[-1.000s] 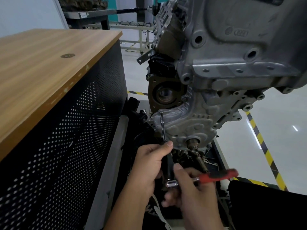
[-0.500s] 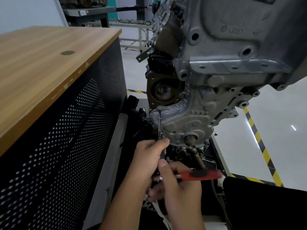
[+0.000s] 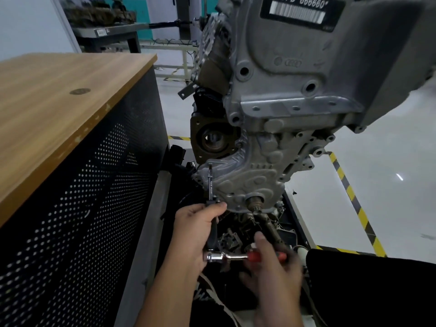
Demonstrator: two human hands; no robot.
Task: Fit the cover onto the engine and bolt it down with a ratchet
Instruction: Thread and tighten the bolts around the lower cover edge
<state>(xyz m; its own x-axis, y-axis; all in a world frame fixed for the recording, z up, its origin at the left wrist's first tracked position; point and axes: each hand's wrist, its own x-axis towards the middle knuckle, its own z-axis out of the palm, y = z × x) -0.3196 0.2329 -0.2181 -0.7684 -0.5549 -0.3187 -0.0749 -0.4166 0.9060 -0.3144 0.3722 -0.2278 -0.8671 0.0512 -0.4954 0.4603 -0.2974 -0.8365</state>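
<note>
Both hands are on the tool. The left hand curls round the black extension bar, steadying it just below the cover, with thumb and fingers wrapped on its thick lower part. The right hand grips the red handle of the ratchet, fingers closed over it; this hand is blurred, so the exact finger placement is hard to read.

The cover is a grey cast-metal plate with raised ribs and rounded bosses, sitting against the lower front of the engine, which hangs tilted above a stand. A brownish shaft stub pokes through a round opening near the cover's lower edge. The bar's thin tip meets a bolt at the cover's upper left edge.

Judging by its look, the cover is stiff, fairly light for metal, and will not flex; its bolt bosses could crack if over-tightened. The ratchet is rigid steel with a smooth chrome head that may slip in the palm, so the red grip is the right place to pull, while the long bar needs support near its middle to keep the socket square on the bolt.

A wood-topped desk with a perforated black side panel stands to the left.
</note>
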